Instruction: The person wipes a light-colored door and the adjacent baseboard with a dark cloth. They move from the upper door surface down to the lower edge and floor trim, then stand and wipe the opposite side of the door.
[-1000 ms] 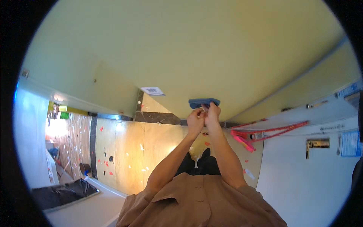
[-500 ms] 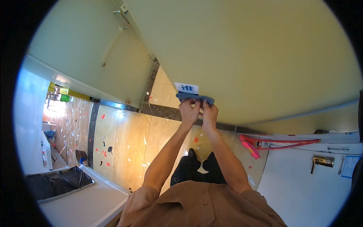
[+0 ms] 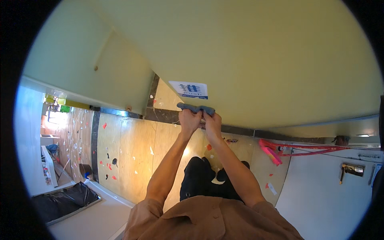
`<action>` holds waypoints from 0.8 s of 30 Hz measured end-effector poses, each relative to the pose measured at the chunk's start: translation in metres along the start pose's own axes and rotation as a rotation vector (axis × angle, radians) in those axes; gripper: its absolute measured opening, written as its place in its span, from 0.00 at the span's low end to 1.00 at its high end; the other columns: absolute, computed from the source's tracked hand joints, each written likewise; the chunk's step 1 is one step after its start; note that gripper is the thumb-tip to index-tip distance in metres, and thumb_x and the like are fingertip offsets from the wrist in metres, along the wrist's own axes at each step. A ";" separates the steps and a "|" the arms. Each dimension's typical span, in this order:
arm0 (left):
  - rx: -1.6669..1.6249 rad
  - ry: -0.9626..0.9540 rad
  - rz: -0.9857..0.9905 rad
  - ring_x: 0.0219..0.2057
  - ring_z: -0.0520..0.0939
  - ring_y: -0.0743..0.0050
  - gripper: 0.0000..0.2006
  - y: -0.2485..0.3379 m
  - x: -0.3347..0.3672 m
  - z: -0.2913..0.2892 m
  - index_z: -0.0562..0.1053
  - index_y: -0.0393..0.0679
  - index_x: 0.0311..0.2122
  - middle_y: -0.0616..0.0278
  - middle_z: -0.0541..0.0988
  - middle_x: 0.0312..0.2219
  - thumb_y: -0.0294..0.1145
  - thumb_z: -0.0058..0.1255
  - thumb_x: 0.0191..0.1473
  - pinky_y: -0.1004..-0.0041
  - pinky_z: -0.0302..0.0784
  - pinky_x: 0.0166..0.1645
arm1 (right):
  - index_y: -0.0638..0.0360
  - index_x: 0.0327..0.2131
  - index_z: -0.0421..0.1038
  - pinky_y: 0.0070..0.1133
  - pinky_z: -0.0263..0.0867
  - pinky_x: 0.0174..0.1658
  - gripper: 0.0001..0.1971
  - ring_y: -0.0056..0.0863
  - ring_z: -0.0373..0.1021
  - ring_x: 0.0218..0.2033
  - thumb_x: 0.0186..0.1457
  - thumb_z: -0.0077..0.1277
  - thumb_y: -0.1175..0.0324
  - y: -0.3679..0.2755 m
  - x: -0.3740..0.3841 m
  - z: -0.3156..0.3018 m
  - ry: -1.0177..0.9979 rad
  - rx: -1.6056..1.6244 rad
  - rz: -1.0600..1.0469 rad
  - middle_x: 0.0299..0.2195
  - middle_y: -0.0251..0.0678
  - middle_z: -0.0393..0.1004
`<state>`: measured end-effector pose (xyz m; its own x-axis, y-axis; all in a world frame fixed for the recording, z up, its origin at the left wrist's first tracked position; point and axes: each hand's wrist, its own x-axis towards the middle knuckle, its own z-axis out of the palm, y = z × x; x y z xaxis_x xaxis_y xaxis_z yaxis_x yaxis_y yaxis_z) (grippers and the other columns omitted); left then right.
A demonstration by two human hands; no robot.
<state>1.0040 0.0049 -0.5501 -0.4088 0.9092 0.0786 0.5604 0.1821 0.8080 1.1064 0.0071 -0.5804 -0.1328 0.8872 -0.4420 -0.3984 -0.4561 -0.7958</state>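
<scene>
Both my hands grip one grey-blue cloth, folded into a narrow strip and stretched between them. Its left end is in my left hand, with the fingers closed. My right hand is closed on the right part, close beside the left. In front of the hands stands a large pale green door panel. A white and blue sticker sits on that panel, just above the cloth. Whether the cloth touches the panel, I cannot tell.
Scraps of red and white paper litter the tiled floor. At the lower left is a white cabinet with a black-lined bin. To the right are a white door with a metal handle and a pink-red object on the floor.
The cloth and both hands have shifted slightly left in view. More of the sticker shows above the cloth, and its lower edge is now uncovered. My view of the door panel has moved closer.
</scene>
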 end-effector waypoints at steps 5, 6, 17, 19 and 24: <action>-0.042 0.003 0.102 0.27 0.85 0.53 0.10 -0.036 -0.013 0.053 0.79 0.34 0.27 0.48 0.82 0.23 0.33 0.57 0.45 0.64 0.80 0.35 | 0.68 0.44 0.72 0.26 0.76 0.39 0.11 0.29 0.75 0.42 0.64 0.45 0.71 0.038 0.019 -0.053 0.057 -0.132 -0.094 0.42 0.40 0.76; -0.094 -0.028 0.098 0.27 0.86 0.54 0.10 -0.043 -0.014 0.060 0.79 0.34 0.28 0.48 0.82 0.23 0.32 0.57 0.45 0.64 0.80 0.35 | 0.69 0.44 0.72 0.27 0.76 0.40 0.11 0.29 0.76 0.41 0.64 0.45 0.72 0.041 0.020 -0.062 0.076 -0.182 -0.127 0.41 0.39 0.76; -1.276 0.065 0.257 0.22 0.81 0.71 0.17 -0.045 -0.017 0.099 0.75 0.34 0.26 0.52 0.82 0.24 0.34 0.47 0.64 0.72 0.77 0.30 | 0.65 0.47 0.71 0.32 0.71 0.35 0.17 0.43 0.74 0.32 0.53 0.56 0.75 -0.003 0.014 -0.059 0.074 -0.751 -1.500 0.33 0.45 0.75; -1.337 0.145 0.230 0.21 0.79 0.74 0.19 -0.063 -0.015 0.101 0.73 0.37 0.23 0.54 0.81 0.21 0.37 0.47 0.65 0.75 0.76 0.27 | 0.64 0.51 0.70 0.31 0.70 0.35 0.20 0.41 0.74 0.32 0.53 0.56 0.73 0.022 0.034 -0.058 -0.063 -0.726 -1.465 0.36 0.44 0.74; -1.043 0.327 0.098 0.18 0.70 0.87 0.20 -0.164 -0.007 0.142 0.74 0.41 0.21 0.70 0.76 0.17 0.41 0.52 0.63 0.82 0.64 0.22 | 0.65 0.52 0.70 0.30 0.70 0.37 0.22 0.39 0.73 0.35 0.51 0.57 0.72 0.095 0.063 -0.069 -0.104 -0.964 -1.420 0.37 0.42 0.72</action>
<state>1.0170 0.0216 -0.7663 -0.6530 0.7314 0.1964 -0.2209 -0.4320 0.8744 1.1227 0.0145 -0.7124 -0.2549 0.5853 0.7697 0.3947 0.7897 -0.4697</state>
